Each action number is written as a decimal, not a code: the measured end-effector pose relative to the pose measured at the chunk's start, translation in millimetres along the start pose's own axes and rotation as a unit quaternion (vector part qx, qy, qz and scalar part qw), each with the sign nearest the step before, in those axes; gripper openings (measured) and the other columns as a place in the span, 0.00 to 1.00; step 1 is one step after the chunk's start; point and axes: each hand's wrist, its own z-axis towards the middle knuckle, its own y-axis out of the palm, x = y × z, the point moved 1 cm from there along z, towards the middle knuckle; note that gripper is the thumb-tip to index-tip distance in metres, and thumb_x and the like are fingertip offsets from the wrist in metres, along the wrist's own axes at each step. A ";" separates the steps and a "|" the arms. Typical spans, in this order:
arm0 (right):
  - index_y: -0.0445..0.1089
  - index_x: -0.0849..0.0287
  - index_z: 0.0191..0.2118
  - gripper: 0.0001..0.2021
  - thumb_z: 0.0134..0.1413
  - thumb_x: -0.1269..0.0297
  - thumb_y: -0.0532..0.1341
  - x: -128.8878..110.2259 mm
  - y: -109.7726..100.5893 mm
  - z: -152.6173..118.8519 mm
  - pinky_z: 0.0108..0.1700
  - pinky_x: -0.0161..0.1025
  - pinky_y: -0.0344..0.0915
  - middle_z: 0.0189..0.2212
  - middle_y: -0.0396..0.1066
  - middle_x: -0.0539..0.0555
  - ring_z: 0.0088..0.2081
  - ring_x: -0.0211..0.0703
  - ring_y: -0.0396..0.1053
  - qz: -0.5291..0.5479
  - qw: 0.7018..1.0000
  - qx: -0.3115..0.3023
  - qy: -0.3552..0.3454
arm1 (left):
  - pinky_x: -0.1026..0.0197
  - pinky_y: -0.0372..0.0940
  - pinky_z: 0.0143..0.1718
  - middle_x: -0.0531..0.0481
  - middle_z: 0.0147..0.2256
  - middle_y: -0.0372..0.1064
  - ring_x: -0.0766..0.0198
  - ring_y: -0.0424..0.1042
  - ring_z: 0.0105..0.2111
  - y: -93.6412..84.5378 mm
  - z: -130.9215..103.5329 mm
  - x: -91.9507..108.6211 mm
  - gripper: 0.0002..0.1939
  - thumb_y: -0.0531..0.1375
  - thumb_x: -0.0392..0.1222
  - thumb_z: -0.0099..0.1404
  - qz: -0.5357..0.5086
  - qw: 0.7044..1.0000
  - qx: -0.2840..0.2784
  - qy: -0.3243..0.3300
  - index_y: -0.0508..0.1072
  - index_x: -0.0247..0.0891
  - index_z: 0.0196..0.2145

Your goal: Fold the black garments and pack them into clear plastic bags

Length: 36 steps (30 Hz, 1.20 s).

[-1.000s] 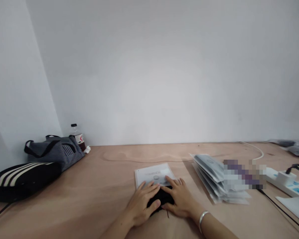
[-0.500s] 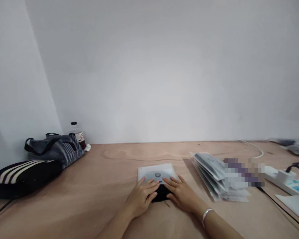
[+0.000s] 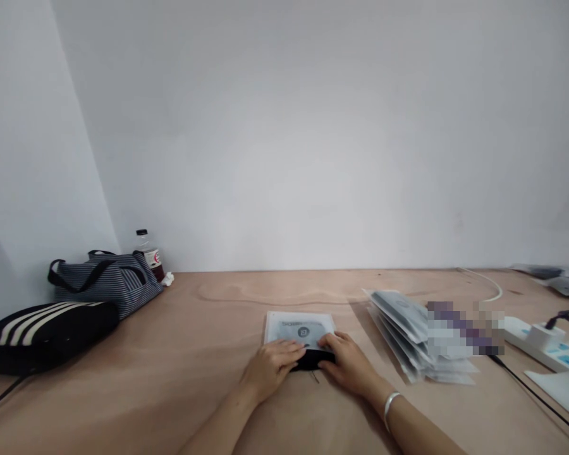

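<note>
The black cloth point(image 3: 312, 360) lies on the bench point(image 3: 180, 354) at the near edge of a clear packet point(image 3: 299, 328), half pushed into it, with the left hand point(image 3: 269, 368) and right hand point(image 3: 349, 365) pressed flat on its two ends, fingers spread over cloth and packet rather than closed around either. A fanned stack of packets point(image 3: 408, 335) sits just right, a power strip point(image 3: 545, 344) farther right; well apart at left lie a striped bag point(image 3: 107, 281), a black bag point(image 3: 47, 332) and a bottle point(image 3: 149, 256).

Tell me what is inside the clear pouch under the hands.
The pouch shows a printed grey card; a black item fills its near end, mostly covered by the left hand and right hand.
</note>
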 end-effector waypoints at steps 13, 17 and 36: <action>0.66 0.56 0.39 0.13 0.45 0.74 0.56 9.6 8.6 5.2 0.43 0.38 0.58 0.36 0.69 0.53 0.40 0.43 0.64 -0.001 0.999 0.028 0.021 | 0.55 0.58 0.51 0.56 0.45 0.68 0.62 0.65 0.47 6.3 -0.1 -7.1 0.17 0.54 0.33 0.58 -0.028 0.989 0.064 -0.131 0.69 0.47 0.45; 0.66 0.57 0.39 0.17 0.43 0.79 0.52 4.5 11.8 9.2 0.42 0.37 0.58 0.36 0.67 0.54 0.40 0.42 0.63 -0.033 0.998 0.037 0.026 | 0.60 0.61 0.48 0.57 0.42 0.71 0.64 0.68 0.44 10.7 3.8 -8.2 0.14 0.54 0.35 0.59 -0.053 0.981 0.088 -0.165 0.72 0.48 0.41; 0.63 0.53 0.46 0.19 0.44 0.64 0.60 -2.3 -5.1 4.8 0.45 0.41 0.51 0.40 0.65 0.53 0.43 0.44 0.59 -0.056 0.998 0.012 -0.035 | 0.49 0.52 0.54 0.50 0.53 0.58 0.57 0.55 0.54 -20.6 -17.4 -13.9 0.26 0.61 0.42 0.54 -0.023 0.995 0.003 -0.096 0.62 0.47 0.52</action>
